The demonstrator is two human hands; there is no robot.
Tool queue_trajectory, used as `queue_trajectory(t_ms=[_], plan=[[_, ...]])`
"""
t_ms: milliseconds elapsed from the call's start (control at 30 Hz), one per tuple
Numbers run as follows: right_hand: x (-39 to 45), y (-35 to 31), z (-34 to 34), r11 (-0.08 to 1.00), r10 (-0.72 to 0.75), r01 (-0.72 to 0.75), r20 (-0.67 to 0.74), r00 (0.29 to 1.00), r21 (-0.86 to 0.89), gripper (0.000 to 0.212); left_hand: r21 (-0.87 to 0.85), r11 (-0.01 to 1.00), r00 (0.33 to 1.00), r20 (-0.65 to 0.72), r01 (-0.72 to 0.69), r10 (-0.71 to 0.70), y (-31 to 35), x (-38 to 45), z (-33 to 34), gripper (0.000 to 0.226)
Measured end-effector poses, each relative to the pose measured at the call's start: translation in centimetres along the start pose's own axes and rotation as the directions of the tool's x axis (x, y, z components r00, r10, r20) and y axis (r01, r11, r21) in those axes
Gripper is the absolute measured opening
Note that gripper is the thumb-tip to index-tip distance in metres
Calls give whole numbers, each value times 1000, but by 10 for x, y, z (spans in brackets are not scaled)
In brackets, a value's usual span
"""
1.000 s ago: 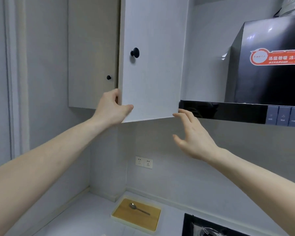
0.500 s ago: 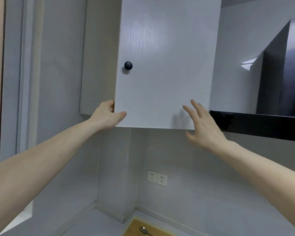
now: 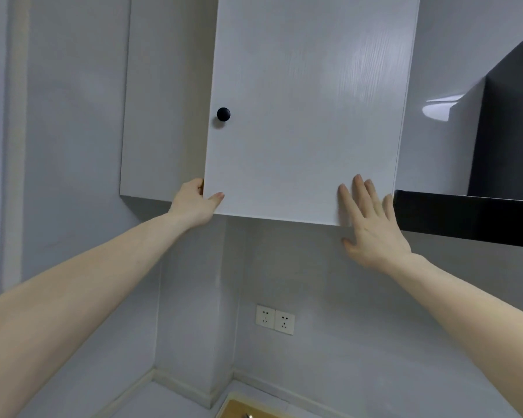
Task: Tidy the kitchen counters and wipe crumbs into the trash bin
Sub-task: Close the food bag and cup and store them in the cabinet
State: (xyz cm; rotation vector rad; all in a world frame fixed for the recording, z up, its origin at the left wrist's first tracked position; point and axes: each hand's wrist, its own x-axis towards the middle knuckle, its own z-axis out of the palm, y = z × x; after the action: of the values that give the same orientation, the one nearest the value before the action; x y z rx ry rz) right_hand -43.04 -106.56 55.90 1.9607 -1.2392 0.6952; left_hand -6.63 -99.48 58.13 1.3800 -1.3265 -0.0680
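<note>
A white upper cabinet door [image 3: 305, 116] with a black round knob [image 3: 223, 114] fills the top middle of the view. My left hand [image 3: 195, 203] grips the door's lower left corner, thumb on the front face and fingers curled behind the edge. My right hand [image 3: 370, 224] lies flat with straight fingers against the door's lower right corner. The cabinet's inside is hidden behind the door. No trash bin or crumbs are in view.
The neighbouring cabinet door [image 3: 166, 101] sits to the left. A black range hood [image 3: 477, 218] juts out at the right. A double wall socket [image 3: 274, 319] is on the backsplash. A wooden board's [image 3: 245, 410] edge shows on the counter [image 3: 163, 402] at the bottom.
The door has swung further toward the cabinet front. My right hand rose from below the door and now presses its lower right corner. The view tilted up, hiding most of the counter.
</note>
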Motion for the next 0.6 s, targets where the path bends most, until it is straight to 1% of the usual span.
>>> queue_trajectory(t_ms=[67,167,233,300,333,400,467,600], plan=[[3,-1,10,1000,14,-14,-16,1000,-7,115,149,987,998,-16,-55,58,-2,5,8,53],[6,-2,22,1000,21,-20,-65,998,13,107,394,903,977,-55,-169,207,-5,5,25,88],[7,0,30,1000,7,-6,-93,996,7,101,526,793,931,-10,-306,366,-8,6,36,94],[7,4,36,1000,-15,14,-113,994,-9,97,605,662,871,112,-442,478,-9,10,48,92],[7,7,39,1000,-25,23,-122,992,-22,97,612,632,858,162,-476,488,-8,11,56,91],[7,12,44,998,-46,39,-137,989,-51,95,611,627,863,215,-484,457,-6,12,72,95],[7,15,49,996,-57,47,-148,987,-69,91,625,621,875,249,-473,416,-6,12,86,103],[10,16,55,996,-52,38,-166,985,-86,82,675,578,887,311,-459,342,-9,12,105,120]])
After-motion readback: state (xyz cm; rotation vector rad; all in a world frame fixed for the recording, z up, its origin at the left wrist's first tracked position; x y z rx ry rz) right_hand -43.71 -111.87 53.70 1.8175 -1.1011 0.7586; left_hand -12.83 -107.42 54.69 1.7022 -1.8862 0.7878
